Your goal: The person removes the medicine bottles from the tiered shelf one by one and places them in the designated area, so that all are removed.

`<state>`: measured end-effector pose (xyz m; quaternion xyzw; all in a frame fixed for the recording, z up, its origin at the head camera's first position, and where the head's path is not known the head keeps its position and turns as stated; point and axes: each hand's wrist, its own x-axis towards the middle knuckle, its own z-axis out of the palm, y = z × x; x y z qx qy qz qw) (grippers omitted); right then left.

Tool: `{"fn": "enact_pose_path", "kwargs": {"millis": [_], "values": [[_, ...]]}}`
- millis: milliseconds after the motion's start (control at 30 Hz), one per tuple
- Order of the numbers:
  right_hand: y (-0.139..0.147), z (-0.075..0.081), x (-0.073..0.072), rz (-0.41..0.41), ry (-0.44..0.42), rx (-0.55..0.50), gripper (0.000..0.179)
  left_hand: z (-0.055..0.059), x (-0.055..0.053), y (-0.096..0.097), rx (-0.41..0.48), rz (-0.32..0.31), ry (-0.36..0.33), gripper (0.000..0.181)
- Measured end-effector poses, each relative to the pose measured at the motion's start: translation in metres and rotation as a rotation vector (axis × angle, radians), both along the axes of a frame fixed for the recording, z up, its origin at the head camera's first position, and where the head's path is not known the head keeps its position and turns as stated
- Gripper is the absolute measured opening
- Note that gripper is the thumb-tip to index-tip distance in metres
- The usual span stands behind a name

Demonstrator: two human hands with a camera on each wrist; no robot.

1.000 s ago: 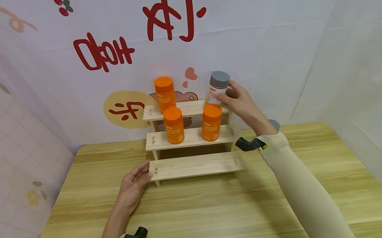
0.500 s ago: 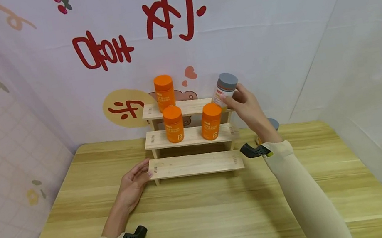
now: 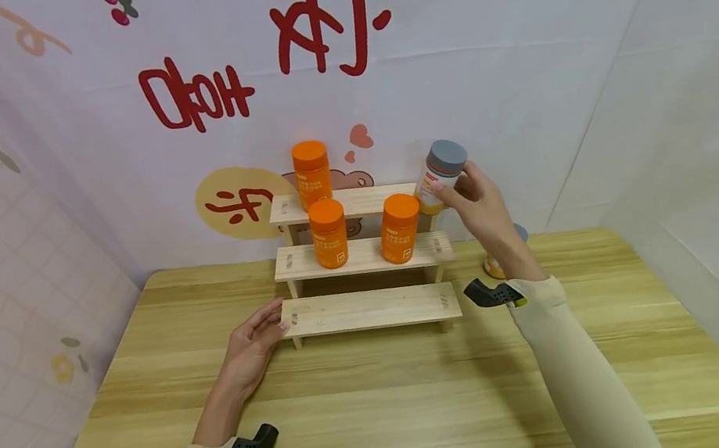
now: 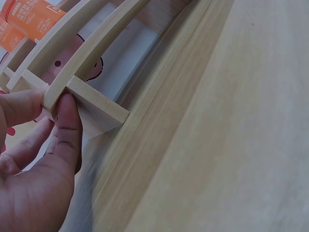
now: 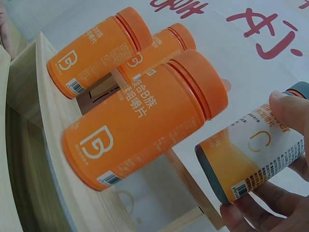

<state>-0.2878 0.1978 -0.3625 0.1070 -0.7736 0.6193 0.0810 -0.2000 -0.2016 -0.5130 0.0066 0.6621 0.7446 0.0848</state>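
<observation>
My right hand (image 3: 484,207) holds a grey-capped pill bottle (image 3: 442,162) with a white and yellow label, tilted, at the right end of the top shelf. In the right wrist view the thumb lies on one side of this bottle and fingers on the other. My left hand (image 3: 249,353) pinches the left end of the lowest shelf of a three-step wooden display rack (image 3: 370,309). Thumb above and fingers below grip the board in the left wrist view. An orange bottle (image 3: 313,176) stands on the top shelf's left. Two more, a left orange bottle (image 3: 330,235) and a right orange bottle (image 3: 400,230), stand on the middle shelf.
Another grey-capped bottle (image 3: 494,268) stands on the wooden table (image 3: 377,411) right of the rack, partly hidden by my right wrist. A white printed backdrop (image 3: 485,76) rises close behind the rack, with side sheets at left and right.
My right hand has carried the grey-capped bottle rightward and slightly down along the top shelf. More of the other grey-capped bottle shows. The left hand and the rack have stayed in place.
</observation>
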Motion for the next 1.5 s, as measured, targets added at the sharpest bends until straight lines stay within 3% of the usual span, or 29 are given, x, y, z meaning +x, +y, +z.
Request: {"fn": "enact_pose_path", "kwargs": {"millis": [733, 1000, 1500], "values": [[0.032, -0.014, 0.02, -0.066, 0.003, -0.01, 0.055, -0.001, 0.0, -0.001, 0.014, 0.0, 0.006, 0.064], [0.048, -0.019, 0.027, -0.053, 0.018, -0.022, 0.056, -0.001, -0.001, 0.0, 0.016, 0.003, 0.014, 0.062], [0.081, -0.03, 0.044, -0.081, 0.032, -0.111, 0.057, -0.003, -0.001, 0.001, 0.016, 0.009, 0.007, 0.06]]}}
